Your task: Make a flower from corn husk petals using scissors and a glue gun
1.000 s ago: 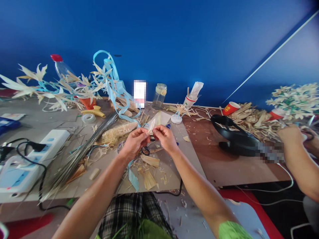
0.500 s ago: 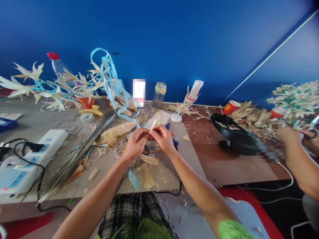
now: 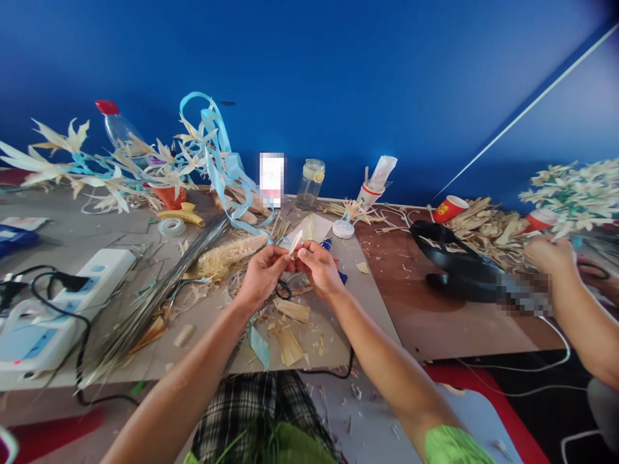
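The left hand (image 3: 264, 274) and right hand (image 3: 320, 267) pinch a pale strip (image 3: 295, 241) low down, presumably steadying it. Its upper end stands free.

Right of the right hand (image 3: 318, 266), mostly bare worktop (image 3: 406, 325) gives passage until a black device (image 3: 464, 280); left, a corn cob (image 3: 236, 252) and wire bundle (image 3: 176, 280) obstruct

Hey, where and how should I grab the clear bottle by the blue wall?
Probably best around the body of the clear bottle, below its pale lid, coming from the front: it stands upright, with the blue wall close behind.
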### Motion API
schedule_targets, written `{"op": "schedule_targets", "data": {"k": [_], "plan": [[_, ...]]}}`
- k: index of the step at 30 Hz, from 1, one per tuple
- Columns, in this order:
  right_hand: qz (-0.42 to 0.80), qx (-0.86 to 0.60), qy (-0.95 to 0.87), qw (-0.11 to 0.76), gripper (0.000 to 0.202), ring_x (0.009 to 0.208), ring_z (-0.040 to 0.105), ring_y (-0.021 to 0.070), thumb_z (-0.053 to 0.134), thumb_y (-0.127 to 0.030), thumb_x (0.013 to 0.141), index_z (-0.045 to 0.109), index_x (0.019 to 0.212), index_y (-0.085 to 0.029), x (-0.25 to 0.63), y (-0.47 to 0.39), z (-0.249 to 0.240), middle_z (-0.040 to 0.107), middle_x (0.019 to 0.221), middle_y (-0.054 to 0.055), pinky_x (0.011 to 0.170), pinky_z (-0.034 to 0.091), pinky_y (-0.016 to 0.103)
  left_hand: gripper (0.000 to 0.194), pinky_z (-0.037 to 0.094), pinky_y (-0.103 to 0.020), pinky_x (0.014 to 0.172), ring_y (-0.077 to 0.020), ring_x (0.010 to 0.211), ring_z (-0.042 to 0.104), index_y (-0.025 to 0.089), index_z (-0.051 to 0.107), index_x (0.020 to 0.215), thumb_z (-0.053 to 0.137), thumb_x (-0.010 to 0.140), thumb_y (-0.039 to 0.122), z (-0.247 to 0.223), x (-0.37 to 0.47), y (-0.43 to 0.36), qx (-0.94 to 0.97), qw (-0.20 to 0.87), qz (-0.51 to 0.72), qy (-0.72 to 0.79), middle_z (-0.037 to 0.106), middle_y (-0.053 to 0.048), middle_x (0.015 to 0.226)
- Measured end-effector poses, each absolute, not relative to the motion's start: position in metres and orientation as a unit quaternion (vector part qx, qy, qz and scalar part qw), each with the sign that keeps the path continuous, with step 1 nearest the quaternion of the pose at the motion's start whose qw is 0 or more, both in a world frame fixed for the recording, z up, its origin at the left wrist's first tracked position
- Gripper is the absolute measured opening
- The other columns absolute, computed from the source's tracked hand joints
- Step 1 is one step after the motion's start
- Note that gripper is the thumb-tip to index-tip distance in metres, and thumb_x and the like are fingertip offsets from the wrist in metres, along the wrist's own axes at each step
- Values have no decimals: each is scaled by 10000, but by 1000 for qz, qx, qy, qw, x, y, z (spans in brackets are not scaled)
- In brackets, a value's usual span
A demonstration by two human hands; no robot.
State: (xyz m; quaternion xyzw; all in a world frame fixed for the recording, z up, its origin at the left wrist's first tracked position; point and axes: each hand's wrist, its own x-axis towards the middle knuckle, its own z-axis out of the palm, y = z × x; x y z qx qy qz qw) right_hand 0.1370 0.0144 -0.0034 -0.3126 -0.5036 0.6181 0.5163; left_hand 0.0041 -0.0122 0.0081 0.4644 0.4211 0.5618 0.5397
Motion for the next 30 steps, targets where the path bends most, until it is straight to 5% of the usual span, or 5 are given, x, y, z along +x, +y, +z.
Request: {"op": "schedule_targets", "data": {"k": [15, 30], "plan": [[531, -396, -539, 521, 321, 489, 357, 73, 672, -442, 682, 503, 592, -184, 145, 18, 10, 433, 499, -58, 502, 295, 227, 179, 325, -213, 472, -89, 481, 469, 154, 556, 688, 645, 715, 307, 9, 4, -13, 526, 510, 500, 462, 592, 5, 546], [748, -360, -373, 414, 255, 424, 386, 48, 738, -295, 600, 525, 590, -154, 150, 24, 7, 504, 495, -59, 465, 293, 210, 142, 369, -208, 540, -95, 545, 489, 158, 549, 692, 608, 754, 272, 8, 3, -16, 563, 522, 486, 419, 560, 13, 576]]}}
